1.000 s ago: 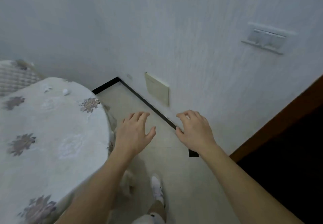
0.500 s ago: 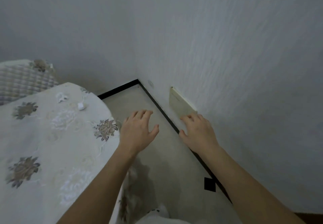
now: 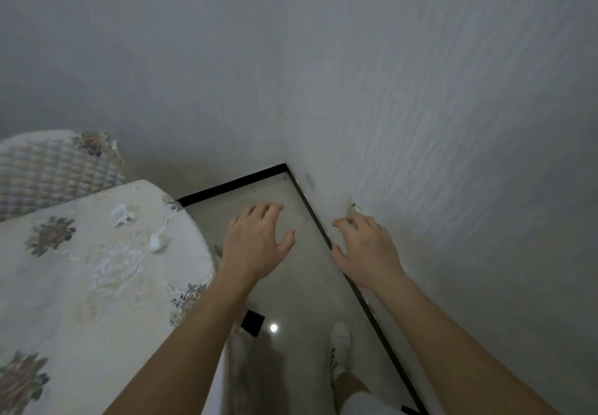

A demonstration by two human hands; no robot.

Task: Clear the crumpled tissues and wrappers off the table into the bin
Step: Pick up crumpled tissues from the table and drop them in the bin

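Now the view has swung left & down vs. half a sec ago: the round table [image 3: 97, 285] w/ its floral embroidered cloth fills more of the lower left, the room corner sits nearer centre, and the beige wall plate [image 3: 355, 209] is mostly hidden behind the right hand. A white shoe [image 3: 339, 346] and a bare leg show at the bottom; the black floor-tile inset [image 3: 253, 323] has moved left, beside the left forearm.

Left hand [image 3: 255, 243]: released, fingers spread, palm down, holding nothing, hovering over the floor just off the table's right edge. Right hand [image 3: 367, 249]: also loose & empty, fingers half curled, up against the wall near the black skirting [image 3: 318, 220]. Both hands hold much the same pose as before.

No brands, labels or writing readable anywhere.

Task things: two bits of white litter on the far part of the table, near its right edge. The crumpled tissue [image 3: 122, 214] is farther back, irregular, no clear long axis. The small white wad [image 3: 157, 242] lies just nearer & to the right, closer to the edge; its long axis runs roughly near-left to far-right, though it's too small to be sure. They're near each other, not touching. Both are well left of the left hand. A quilted chair back [image 3: 55, 172] stands behind the table.
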